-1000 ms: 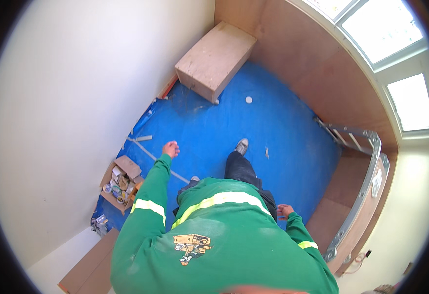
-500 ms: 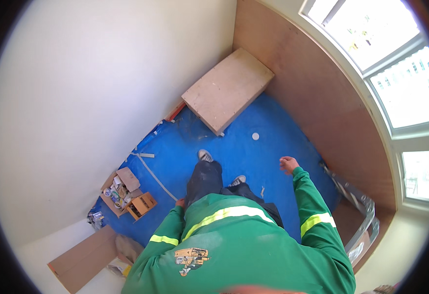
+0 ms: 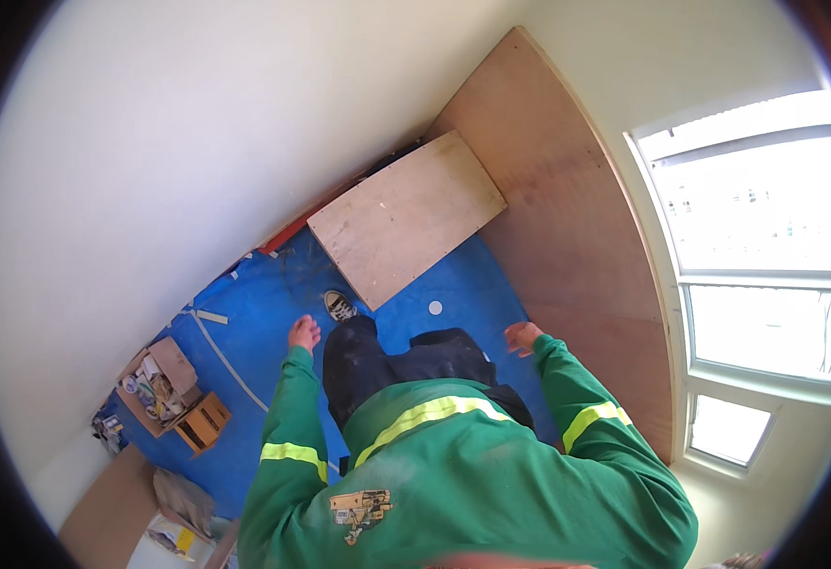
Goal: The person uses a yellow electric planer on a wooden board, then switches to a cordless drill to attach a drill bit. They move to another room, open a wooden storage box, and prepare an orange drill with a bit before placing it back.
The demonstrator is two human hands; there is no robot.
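Note:
My left hand point(image 3: 304, 334) is held out over the floor, fingers loosely bent and nothing in it. On the other side my right hand point(image 3: 523, 339) hangs in the air, also bare, its fingers half curled and a little apart. Neither hand touches anything. Ahead of me, a low wooden box point(image 3: 411, 218) stands against the left wall and reaches the brown wood panel point(image 3: 567, 180). One of my shoes point(image 3: 340, 305) is close to the box's near corner. Between the box and my right hand, a small white disc point(image 3: 435, 308) lies on the floor.
A blue sheet point(image 3: 273, 303) covers the floor. At the left, an open carton point(image 3: 161, 384) of rolls and mixed items stands beside a small orange-brown box point(image 3: 204, 424). A bag point(image 3: 183, 503) lies behind them. Windows point(image 3: 757, 228) line the right wall.
I have stepped forward, closer to the wooden box. My left hand has risen from beside my leg to out in front. The metal ladder-like frame at the right has left the view.

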